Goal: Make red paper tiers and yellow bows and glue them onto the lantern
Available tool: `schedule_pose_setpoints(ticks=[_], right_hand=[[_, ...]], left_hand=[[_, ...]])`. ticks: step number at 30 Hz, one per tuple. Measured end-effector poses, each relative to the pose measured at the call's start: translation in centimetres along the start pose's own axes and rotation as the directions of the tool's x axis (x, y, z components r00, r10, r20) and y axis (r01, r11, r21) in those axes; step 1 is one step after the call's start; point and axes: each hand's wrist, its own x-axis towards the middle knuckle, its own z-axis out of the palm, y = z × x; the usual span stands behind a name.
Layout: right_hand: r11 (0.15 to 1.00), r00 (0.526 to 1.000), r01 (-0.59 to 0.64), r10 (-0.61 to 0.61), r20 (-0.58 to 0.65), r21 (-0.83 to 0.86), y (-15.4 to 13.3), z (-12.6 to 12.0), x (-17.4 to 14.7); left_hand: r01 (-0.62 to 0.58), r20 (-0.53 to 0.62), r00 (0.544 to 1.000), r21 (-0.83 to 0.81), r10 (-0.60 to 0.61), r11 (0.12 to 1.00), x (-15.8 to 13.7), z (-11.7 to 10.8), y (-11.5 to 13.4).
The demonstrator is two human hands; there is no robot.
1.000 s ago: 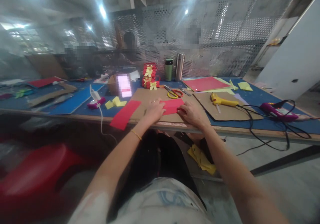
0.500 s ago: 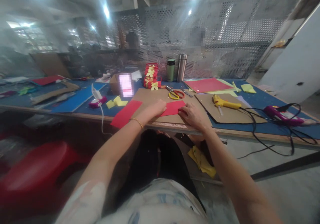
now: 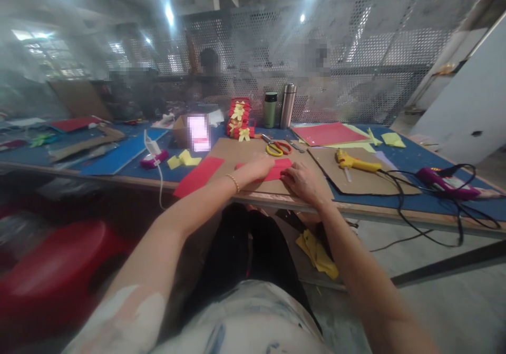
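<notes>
A red paper strip (image 3: pixel 280 175) lies on a brown cardboard sheet (image 3: pixel 225 147) at the table's front edge. My left hand (image 3: pixel 261 167) rests over the strip, its fingers bunched and pressed down on the paper. Its fingertips are partly hidden and slightly blurred. At the strip's right end my right hand (image 3: pixel 301 179) grips the paper between curled fingers and thumb. A second red paper piece (image 3: pixel 200 177) lies to the left, overlapping the cardboard's edge. Just beyond my hands sit scissors (image 3: pixel 276 147) with yellow and orange handles.
A yellow glue gun (image 3: pixel 358 163) lies on another cardboard piece (image 3: pixel 328 177) at right, its black cord trailing to a purple power strip (image 3: pixel 446 183). Behind stand red decorations with yellow bows (image 3: pixel 239 119), a green cup (image 3: pixel 270 110), a steel flask (image 3: pixel 288 106) and a lit phone (image 3: pixel 198 133).
My left hand has slid right along the red paper strip, closer to my right hand. The right hand has stayed at the strip's right end.
</notes>
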Motion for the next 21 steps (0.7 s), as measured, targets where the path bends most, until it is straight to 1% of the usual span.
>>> schedule_pose_setpoints(ticks=[2,5,9,11,14,16,18,21], right_hand=[[1.000,1.000,-0.001,0.001,0.004,0.009,-0.1,0.0,0.1],[1.000,1.000,-0.001,0.001,0.010,0.006,-0.4,-0.3,0.1],[1.000,1.000,0.024,-0.024,-0.005,-0.009,-0.8,-0.7,0.1],[0.996,0.996,0.085,-0.086,0.014,0.021,-1.0,-0.8,0.5],[0.964,0.969,0.221,-0.234,0.079,0.151,-1.3,-0.8,1.8],[0.937,0.941,0.270,-0.306,0.145,0.221,-1.6,-0.8,2.8],[0.928,0.916,0.288,-0.339,0.214,0.235,-2.0,-0.9,3.6],[0.938,0.900,0.291,-0.336,0.278,0.190,-2.6,-1.4,3.9]], left_hand=[[0.042,-0.021,0.999,0.022,-0.041,0.999,-0.2,-0.2,0.1],[0.096,-0.035,0.995,0.012,-0.095,0.995,-0.1,-1.0,-0.3],[0.142,-0.004,0.990,-0.062,-0.143,0.988,0.0,-2.5,-2.2],[0.150,0.041,0.988,-0.121,-0.146,0.981,-0.3,-3.1,-3.5],[0.148,0.098,0.987,-0.208,-0.130,0.967,-1.0,-3.4,-5.3],[0.146,0.113,0.986,-0.248,-0.121,0.958,-1.4,-3.2,-6.3],[0.146,0.114,0.986,-0.270,-0.119,0.952,-1.7,-2.7,-7.2],[0.150,0.098,0.987,-0.286,-0.126,0.946,-2.1,-1.9,-8.0]])
